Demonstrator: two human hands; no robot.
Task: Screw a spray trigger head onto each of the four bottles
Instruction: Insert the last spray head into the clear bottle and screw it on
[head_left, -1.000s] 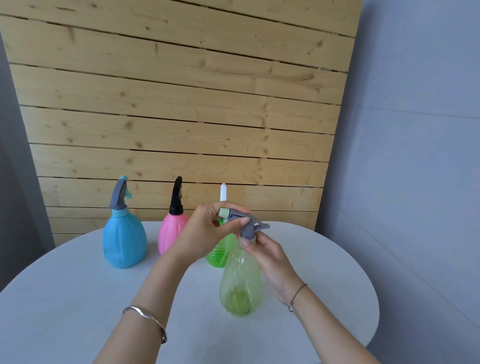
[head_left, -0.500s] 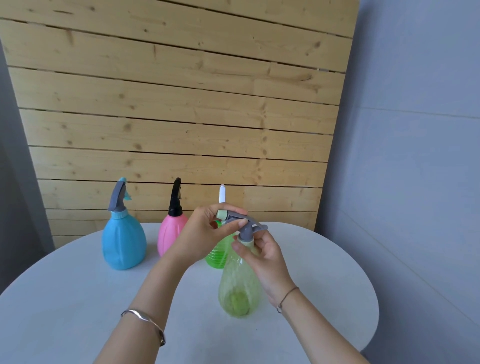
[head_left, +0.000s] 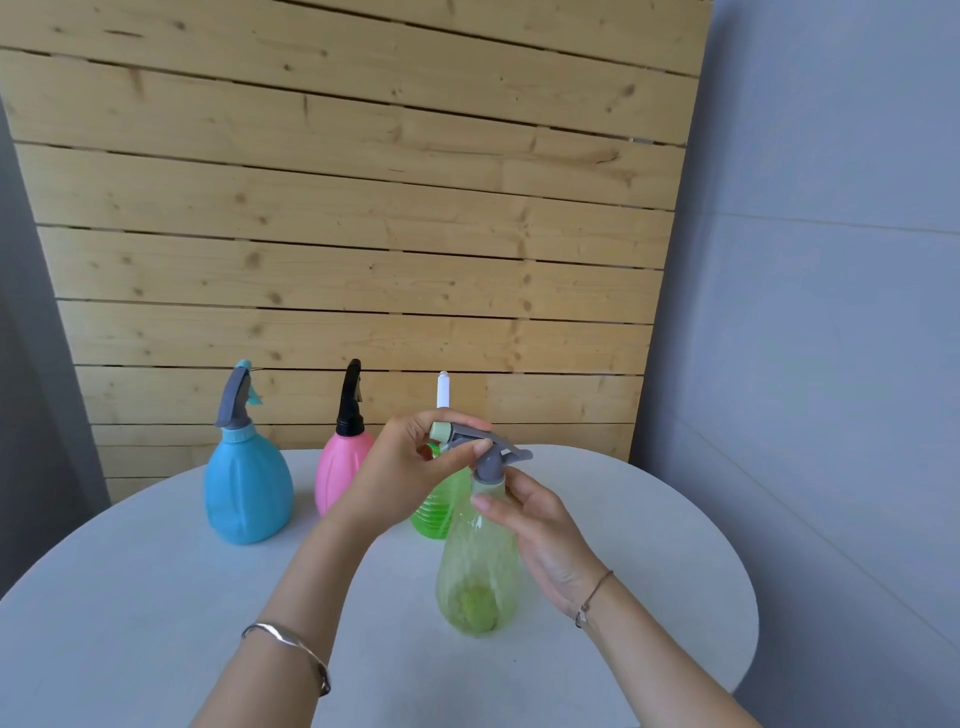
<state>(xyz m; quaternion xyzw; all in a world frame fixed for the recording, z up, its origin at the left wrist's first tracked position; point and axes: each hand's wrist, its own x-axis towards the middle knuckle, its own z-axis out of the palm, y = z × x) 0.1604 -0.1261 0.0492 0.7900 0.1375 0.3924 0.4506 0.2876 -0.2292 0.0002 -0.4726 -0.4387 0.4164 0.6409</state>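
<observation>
A pale clear-green bottle (head_left: 478, 566) stands on the round white table (head_left: 649, 561), nearest me. On its neck sits a grey trigger head (head_left: 485, 452) with a pale green nozzle. My left hand (head_left: 410, 467) pinches the top of that head. My right hand (head_left: 540, 530) wraps the bottle's neck and shoulder just under the collar. Behind stand a blue bottle (head_left: 247, 488) with a grey head, a pink bottle (head_left: 340, 475) with a black head, and a bright green bottle (head_left: 439, 506) with a white head, partly hidden by my left hand.
A wooden plank wall (head_left: 353, 234) rises right behind the table. A grey wall (head_left: 831, 312) closes in on the right. The table's right edge curves away close to my right forearm.
My right hand has slid up from the bottle's shoulder toward the neck collar. The left hand keeps its pinch on the grey head, which has turned slightly.
</observation>
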